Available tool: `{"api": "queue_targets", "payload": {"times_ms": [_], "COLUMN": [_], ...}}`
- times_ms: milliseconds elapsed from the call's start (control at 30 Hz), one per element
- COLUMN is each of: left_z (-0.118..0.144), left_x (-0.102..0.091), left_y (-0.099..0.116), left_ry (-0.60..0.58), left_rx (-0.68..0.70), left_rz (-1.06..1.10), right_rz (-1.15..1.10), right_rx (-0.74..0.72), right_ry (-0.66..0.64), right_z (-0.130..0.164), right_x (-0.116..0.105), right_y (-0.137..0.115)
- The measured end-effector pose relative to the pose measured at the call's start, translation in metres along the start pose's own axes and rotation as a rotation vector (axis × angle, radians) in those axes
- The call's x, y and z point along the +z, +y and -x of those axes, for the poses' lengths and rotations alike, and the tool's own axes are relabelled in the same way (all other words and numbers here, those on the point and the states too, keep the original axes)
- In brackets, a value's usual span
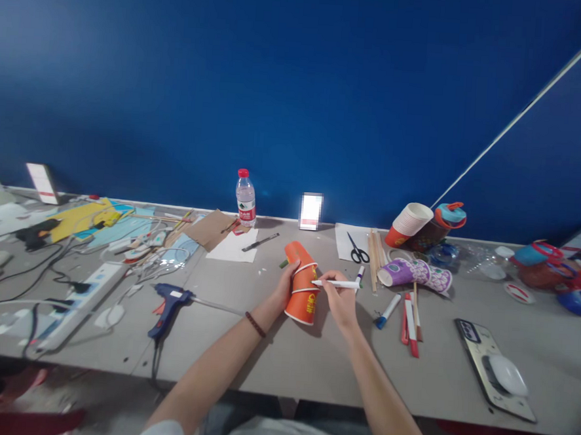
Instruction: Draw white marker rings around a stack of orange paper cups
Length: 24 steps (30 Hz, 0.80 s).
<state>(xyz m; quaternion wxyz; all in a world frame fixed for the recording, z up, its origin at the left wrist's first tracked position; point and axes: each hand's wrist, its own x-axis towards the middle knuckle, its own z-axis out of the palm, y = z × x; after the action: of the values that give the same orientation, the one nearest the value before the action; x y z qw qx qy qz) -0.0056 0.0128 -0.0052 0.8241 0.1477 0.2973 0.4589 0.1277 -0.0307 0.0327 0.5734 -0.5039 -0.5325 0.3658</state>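
grey counter (272, 354) under a blue wall: left hand (286, 286) grips stacked orange cups (303, 287); right hand (340, 299) pinches a white marker (335, 284) at them. brace the cups firmly, stroke lightly.

Bare table (291, 362) lay open in the lower middle of the frame, between my forearms and the near edge, so I could pass there freely. To the lower left, the blue glue gun (170, 302) and its cord blocked the way, with the power strip (81, 303) and tangled cables beyond. To the right, loose markers (410, 317) and the purple cup (412, 274) crowded the path; the phone (495, 368) sat at lower right. Scissors (358, 250) and a water bottle (246, 198) stood toward the wall.
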Motion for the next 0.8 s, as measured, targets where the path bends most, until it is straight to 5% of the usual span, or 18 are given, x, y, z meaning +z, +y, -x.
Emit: {"api": "queue_targets", "payload": {"times_ms": [800], "left_z": [-0.0001], "left_x": [0.0016], "left_y": [-0.0001], "left_ry": [-0.007], "left_rx": [0.034], "left_rz": [0.003], "right_rz": [0.011], "right_rx": [0.043], "right_ry": [-0.01], "right_z": [0.0009], "right_x": [-0.003], "right_y": [-0.0006]}}
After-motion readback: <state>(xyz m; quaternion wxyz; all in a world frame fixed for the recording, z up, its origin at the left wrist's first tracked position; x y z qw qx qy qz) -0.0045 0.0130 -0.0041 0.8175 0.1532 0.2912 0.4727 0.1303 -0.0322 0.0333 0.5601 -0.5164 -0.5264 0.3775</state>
